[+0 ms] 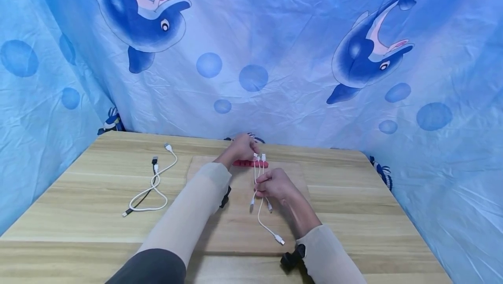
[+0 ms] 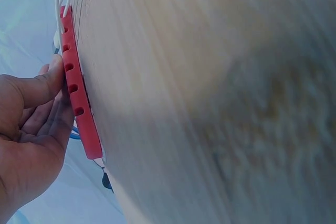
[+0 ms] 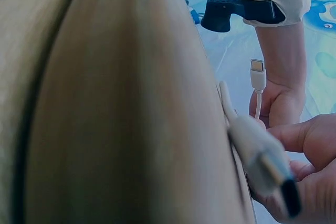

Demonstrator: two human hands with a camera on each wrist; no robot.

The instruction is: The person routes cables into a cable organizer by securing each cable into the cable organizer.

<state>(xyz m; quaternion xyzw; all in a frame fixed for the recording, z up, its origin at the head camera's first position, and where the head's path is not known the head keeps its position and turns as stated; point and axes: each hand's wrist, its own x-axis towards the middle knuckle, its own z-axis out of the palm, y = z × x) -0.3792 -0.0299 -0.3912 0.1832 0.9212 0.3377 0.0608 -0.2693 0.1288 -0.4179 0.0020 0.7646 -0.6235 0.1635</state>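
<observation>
A red slotted cable holder (image 1: 249,163) lies near the back edge of the wooden table, with white cables (image 2: 58,3) running through slots at one end. My left hand (image 1: 240,146) is behind the holder, its thumb and fingertips pinching the USB plug (image 1: 256,156) of the leftmost white cable. In front of the holder, my right hand (image 1: 276,183) pinches a white cable between thumb and fingers. Loose cable ends hang below it, including a USB-C plug (image 3: 258,77); another plug (image 3: 270,169) looms blurred close to the right wrist camera.
To the left lie a looped white USB cable (image 1: 167,201) and a black cable (image 1: 129,211) crossing it. A thin wooden board (image 1: 235,231) sits under the hands. Blue dolphin-print cloth (image 1: 291,114) hangs behind the table and along both sides.
</observation>
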